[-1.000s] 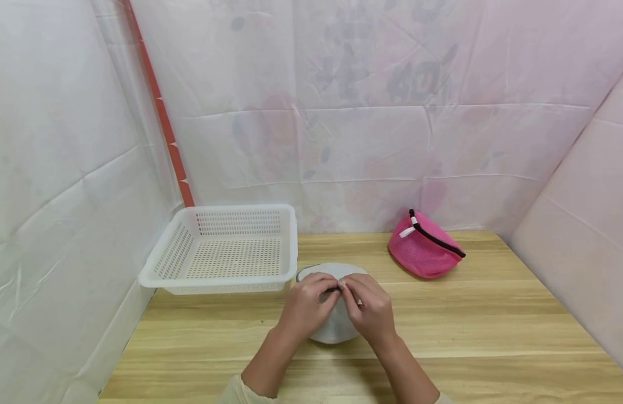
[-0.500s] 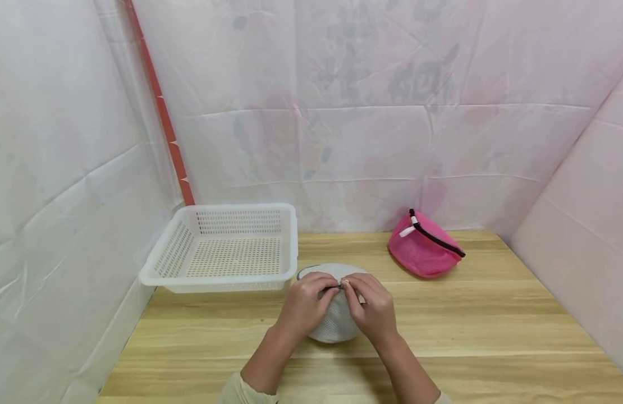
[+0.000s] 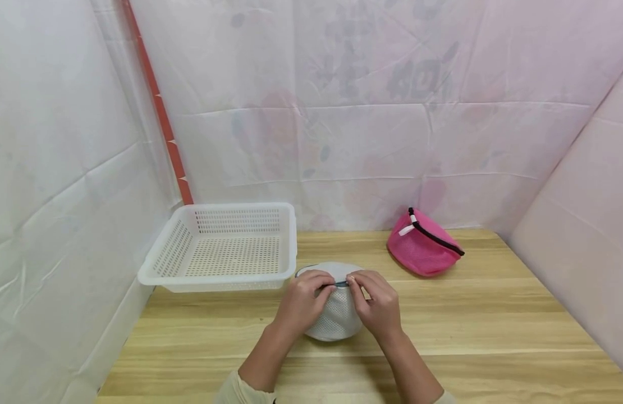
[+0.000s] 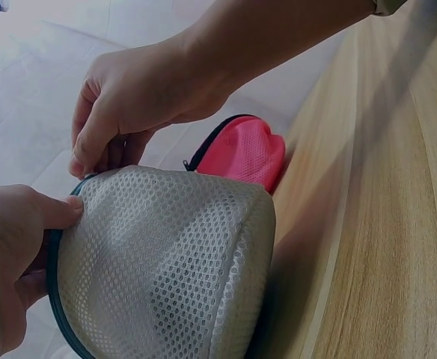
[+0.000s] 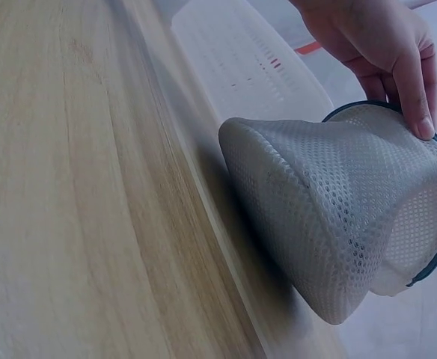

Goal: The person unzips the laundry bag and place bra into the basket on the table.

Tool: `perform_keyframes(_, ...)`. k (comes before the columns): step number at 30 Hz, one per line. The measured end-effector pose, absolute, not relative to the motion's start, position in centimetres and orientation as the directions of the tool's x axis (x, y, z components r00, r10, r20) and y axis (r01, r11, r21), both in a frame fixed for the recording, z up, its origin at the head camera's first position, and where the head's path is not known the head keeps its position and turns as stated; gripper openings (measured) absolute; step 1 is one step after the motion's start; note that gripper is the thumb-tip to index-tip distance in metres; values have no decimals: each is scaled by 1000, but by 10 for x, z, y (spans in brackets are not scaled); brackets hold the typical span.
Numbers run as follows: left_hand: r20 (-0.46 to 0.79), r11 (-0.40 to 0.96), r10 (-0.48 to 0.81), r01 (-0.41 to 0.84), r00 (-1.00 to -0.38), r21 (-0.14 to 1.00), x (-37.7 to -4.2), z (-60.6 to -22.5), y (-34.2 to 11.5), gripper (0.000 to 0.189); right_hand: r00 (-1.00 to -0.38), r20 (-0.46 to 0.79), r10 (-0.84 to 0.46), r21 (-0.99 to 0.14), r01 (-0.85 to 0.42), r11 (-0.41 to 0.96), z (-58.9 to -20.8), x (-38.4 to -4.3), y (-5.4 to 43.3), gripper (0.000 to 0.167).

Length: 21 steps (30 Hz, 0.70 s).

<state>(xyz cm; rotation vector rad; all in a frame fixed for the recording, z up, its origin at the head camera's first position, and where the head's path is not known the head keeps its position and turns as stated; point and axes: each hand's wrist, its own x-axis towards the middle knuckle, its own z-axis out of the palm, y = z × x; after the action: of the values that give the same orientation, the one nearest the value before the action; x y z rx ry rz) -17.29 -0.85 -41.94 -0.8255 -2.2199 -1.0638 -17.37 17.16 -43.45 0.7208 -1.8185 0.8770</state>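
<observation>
A white mesh laundry bag (image 3: 337, 317) with a dark teal zipper edge (image 4: 52, 288) stands on the wooden table, between both hands. My left hand (image 3: 302, 300) pinches the zipper edge left of its middle, thumb on the near side of the mesh. On the right, the fingertips of my right hand (image 3: 376, 303) pinch the same edge; whether they hold the zipper pull is hidden. A short stretch of zipper shows between the hands. In the right wrist view the left hand (image 5: 387, 52) has its thumb pressed on the bag (image 5: 316, 202).
A white perforated plastic basket (image 3: 293, 252) stands at the back left, with nothing in it. Toward the back right lies a pink mesh laundry bag (image 3: 422, 255) with a black zipper and white tag. White sheeting (image 3: 362, 146) walls the table's back and sides.
My right hand has slid a little to the right along the zipper edge, widening the gap between the hands. The left hand has barely moved.
</observation>
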Motion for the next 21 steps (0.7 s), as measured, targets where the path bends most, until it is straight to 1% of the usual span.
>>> perform_keyframes(4,693,509,291,720,-660,472,-173,-419,-9,7,-375,922,-96,-257,-779,572,-435,-173,172,12)
perform_keyframes(9,700,524,288,719,-654,456,-173,-419,-10,8,-385,916,-116,-257,-782,568,-436,-173,171,4)
perform_keyframes(12,704,531,286,719,-650,448,-173,-420,-11,9,-399,906,-141,-258,-785,562,-437,-172,170,9)
perform_keyframes(16,723,547,290,729,-627,412,-174,-421,-11,10,-406,900,-159,-257,-789,558,-437,-172,167,10)
perform_keyframes(21,743,585,300,731,-598,352,-172,-420,-8,10,-399,901,-172,-253,-803,539,-437,-171,163,12)
